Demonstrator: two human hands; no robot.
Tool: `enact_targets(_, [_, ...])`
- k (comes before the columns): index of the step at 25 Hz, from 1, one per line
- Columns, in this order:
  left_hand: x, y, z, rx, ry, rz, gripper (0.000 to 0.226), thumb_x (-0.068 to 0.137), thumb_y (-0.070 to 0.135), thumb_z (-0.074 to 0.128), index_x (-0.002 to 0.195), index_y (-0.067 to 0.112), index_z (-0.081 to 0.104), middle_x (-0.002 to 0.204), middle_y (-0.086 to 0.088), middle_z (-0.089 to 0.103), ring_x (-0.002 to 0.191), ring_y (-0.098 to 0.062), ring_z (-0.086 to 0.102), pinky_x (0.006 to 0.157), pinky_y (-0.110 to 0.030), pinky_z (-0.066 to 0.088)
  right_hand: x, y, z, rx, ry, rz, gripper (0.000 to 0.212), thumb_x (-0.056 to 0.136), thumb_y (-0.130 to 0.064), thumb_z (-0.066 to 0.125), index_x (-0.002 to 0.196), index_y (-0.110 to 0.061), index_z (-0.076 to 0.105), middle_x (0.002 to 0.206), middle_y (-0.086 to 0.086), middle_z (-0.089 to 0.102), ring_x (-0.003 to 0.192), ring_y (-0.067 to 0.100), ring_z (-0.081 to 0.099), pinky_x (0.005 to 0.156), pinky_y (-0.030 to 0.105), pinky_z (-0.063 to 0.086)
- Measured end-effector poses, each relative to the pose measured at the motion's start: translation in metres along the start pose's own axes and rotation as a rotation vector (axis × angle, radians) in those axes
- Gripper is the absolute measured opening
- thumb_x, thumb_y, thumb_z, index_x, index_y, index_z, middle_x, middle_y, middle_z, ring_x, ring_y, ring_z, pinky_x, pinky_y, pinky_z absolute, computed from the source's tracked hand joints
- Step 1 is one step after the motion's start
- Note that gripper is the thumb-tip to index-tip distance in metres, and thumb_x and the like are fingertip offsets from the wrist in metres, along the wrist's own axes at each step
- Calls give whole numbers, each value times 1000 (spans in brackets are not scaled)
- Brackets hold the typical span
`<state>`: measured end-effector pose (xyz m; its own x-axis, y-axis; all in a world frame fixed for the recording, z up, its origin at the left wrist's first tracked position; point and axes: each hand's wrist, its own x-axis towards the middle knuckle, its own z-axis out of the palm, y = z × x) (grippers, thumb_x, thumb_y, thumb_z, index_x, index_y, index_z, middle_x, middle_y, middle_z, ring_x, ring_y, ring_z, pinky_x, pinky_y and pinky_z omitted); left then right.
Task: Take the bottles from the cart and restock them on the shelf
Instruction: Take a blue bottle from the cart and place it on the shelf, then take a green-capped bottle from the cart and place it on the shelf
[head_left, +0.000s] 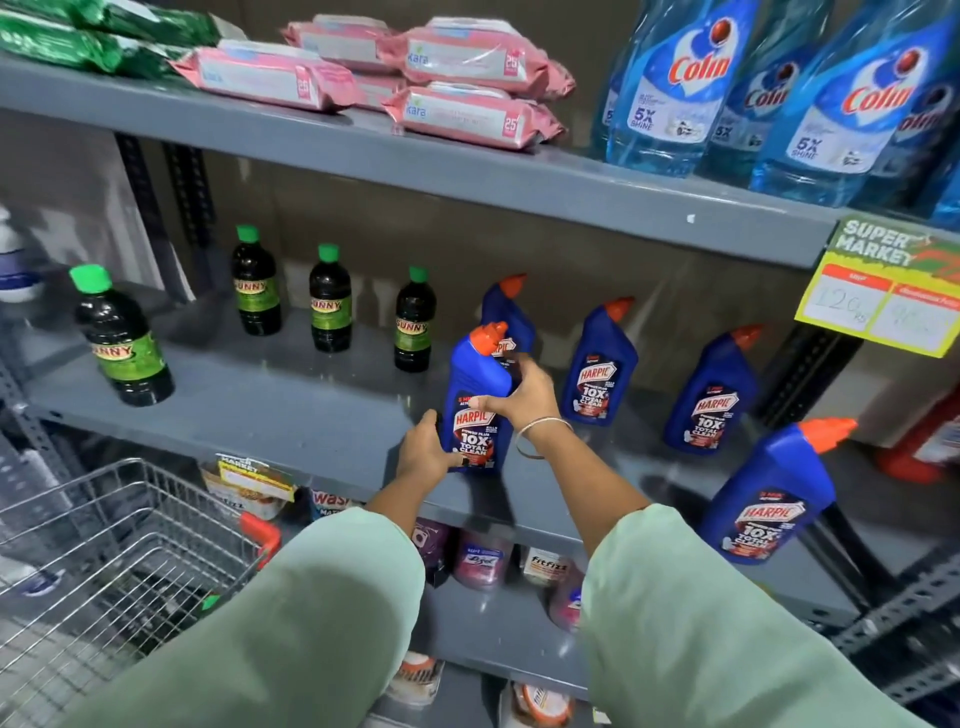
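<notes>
I hold a blue Harpic bottle (475, 400) with an orange cap upright on the grey middle shelf (291, 415), near its front edge. My left hand (423, 451) grips its lower left side, and my right hand (519, 392) wraps its upper right side. Several more blue Harpic bottles stand on the same shelf: one right behind it (506, 312), one further right (600, 364), another (714, 389), and one at the front right (769, 493). The wire cart (119, 545) sits at the lower left; I see no bottles in it.
Several dark Sunny bottles with green caps (122, 338) stand on the left of the middle shelf. Pink wipe packs (467, 114) and blue Colin bottles (670, 88) fill the upper shelf. A price tag (883, 291) hangs at the right. Pouches and jars sit on the lower shelves.
</notes>
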<state>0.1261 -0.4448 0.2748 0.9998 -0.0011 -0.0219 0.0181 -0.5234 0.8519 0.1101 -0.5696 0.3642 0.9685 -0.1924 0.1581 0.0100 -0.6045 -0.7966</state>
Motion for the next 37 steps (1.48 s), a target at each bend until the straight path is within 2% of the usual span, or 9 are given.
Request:
enact_targets(4, [-4,-13,-30,-88,76,-55,76,63,3,80,128,8,42,125,-19,56,115,-33,54,92,-48,52,-6,-23,5,110,260,-36,102,51,-40,85,135,-10,36,135,17,46,128,34,38,108,45,35])
enact_targets(8, [-16,-50,-91,-93,280,-110,64,68,9,76,125,9,46,127,-17,53,118,-30,53,97,-47,48,-24,-68,32,-134,431,-343,94,60,-44,78,134,-6,36,132,21,44,122,37,38,104,41,28])
enact_targets(16, [-97,-215,-242,21,444,-468,31,79,16,67,102,-4,61,91,-22,59,102,-38,61,82,-39,47,-80,-134,241,-146,-48,-605,73,70,-30,75,128,-1,42,130,21,45,119,37,41,102,33,26])
enact_targets(21, [-127,-329,-271,91,246,-694,33,82,28,65,97,-2,65,101,-25,67,107,-37,58,75,-34,40,-106,-112,385,-201,-427,-254,65,74,-24,73,125,3,42,131,25,45,122,39,42,102,43,36])
enact_targets(24, [-129,-389,-249,25,72,-814,30,83,30,63,63,9,54,76,-15,61,109,-35,58,74,-31,38,-111,-64,463,-277,-652,119,56,90,-11,54,135,10,29,142,28,35,129,38,38,86,21,44])
enact_targets(26, [-126,-419,-224,8,-27,-852,36,85,34,60,72,0,59,103,-27,64,108,-35,57,82,-35,41,-116,-28,502,-328,-719,277,60,91,-9,51,138,13,20,146,29,30,132,39,35,76,18,43])
enact_targets(28, [-123,-438,-193,-50,-59,-875,44,83,34,62,96,-9,59,116,-28,60,108,-34,56,85,-37,41,-121,7,531,-348,-718,435,73,81,-19,68,135,9,28,143,25,38,129,36,42,98,36,43])
enact_targets(30, [-118,-448,-164,-101,-74,-886,50,81,30,65,112,-8,54,122,-25,57,112,-33,54,87,-36,42,-122,34,552,-341,-766,562,44,81,-16,68,112,9,49,133,22,50,116,29,52,104,44,40])
enact_targets(37, [-102,-459,-116,-187,-45,-928,48,65,23,79,103,1,60,107,-18,67,96,-30,62,67,-28,42,-114,78,584,-556,-855,654,58,73,-34,74,116,1,58,119,10,63,110,28,61,96,38,50])
